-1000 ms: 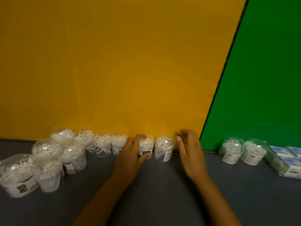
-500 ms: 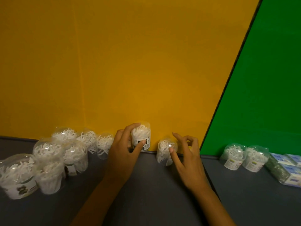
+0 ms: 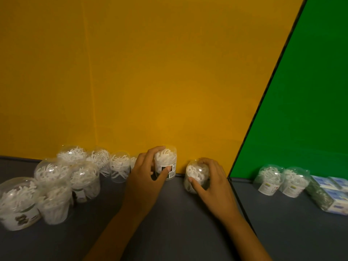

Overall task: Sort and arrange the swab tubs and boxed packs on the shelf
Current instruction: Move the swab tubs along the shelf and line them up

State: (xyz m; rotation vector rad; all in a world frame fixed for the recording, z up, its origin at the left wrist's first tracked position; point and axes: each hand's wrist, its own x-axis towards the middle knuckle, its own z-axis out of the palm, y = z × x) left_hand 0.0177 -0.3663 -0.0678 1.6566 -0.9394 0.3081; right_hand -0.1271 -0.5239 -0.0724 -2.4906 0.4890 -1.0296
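Observation:
My left hand (image 3: 145, 178) grips a clear swab tub (image 3: 166, 160) with a barcode label, held upright against the yellow back wall. To its right my right hand (image 3: 211, 182) curls round a second clear tub (image 3: 194, 174) that stands on the grey shelf (image 3: 169, 223). Several more clear tubs (image 3: 75, 176) of white swabs crowd the shelf's left side, the largest (image 3: 17, 202) at the far left. Two tubs (image 3: 269, 178) stand before the green wall, with blue-and-white boxed packs (image 3: 331, 194) beside them at the right edge.
A yellow back panel (image 3: 150, 72) meets a green panel (image 3: 310, 91) at a dark seam that runs down to the shelf near my right wrist. Bare grey shelf lies in front of both hands and between the seam and the right-hand tubs.
My left hand has lifted its tub from the row and holds it higher against the wall. My right hand has closed round the neighbouring tub, which earlier it only touched.

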